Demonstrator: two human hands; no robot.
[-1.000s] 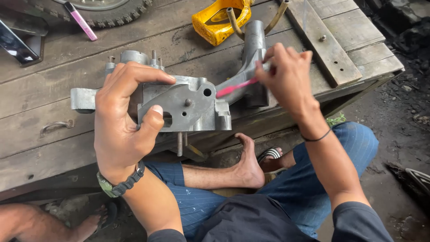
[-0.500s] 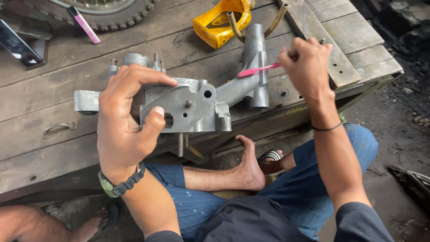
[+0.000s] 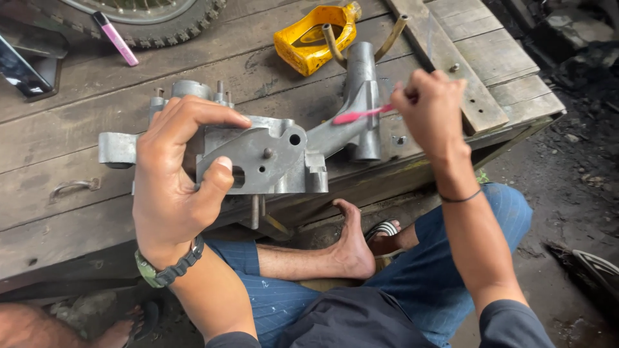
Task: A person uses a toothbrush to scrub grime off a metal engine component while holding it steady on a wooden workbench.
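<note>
Obs: top edge of frame cuts off a knobby tyre (image 3: pixel 169 24); only the lower arc and some spokes show. A dark object at the far left edge (image 3: pixel 26 64) is partly out of frame, kind not clear. The pink tool's (image 3: pixel 358 115) far end is buried in the right fist, so its full length cannot be made out. The lower part of the grey metal casting (image 3: pixel 271 151) is masked by the left palm and thumb; what sits under the bench edge is in shadow.

Left hand (image 3: pixel 175 187): centre-left of frame, clamped over the casting from above, fingers curled over the top edge, thumb pressed on the front face beside a round hole. Wrist carries a green-and-black band (image 3: pixel 164 270).

Right hand (image 3: pixel 431 109): upper right of centre, closed in a fist around the pink tool, whose free tip touches the casting's tubular arm (image 3: pixel 363 96). Thin black band on that wrist.

Casting lies on the wooden bench (image 3: pixel 77 129), centre of frame, near its front edge. Yellow part (image 3: pixel 308 45) behind it; a second pink stick (image 3: pixel 116 38) at upper left.
</note>
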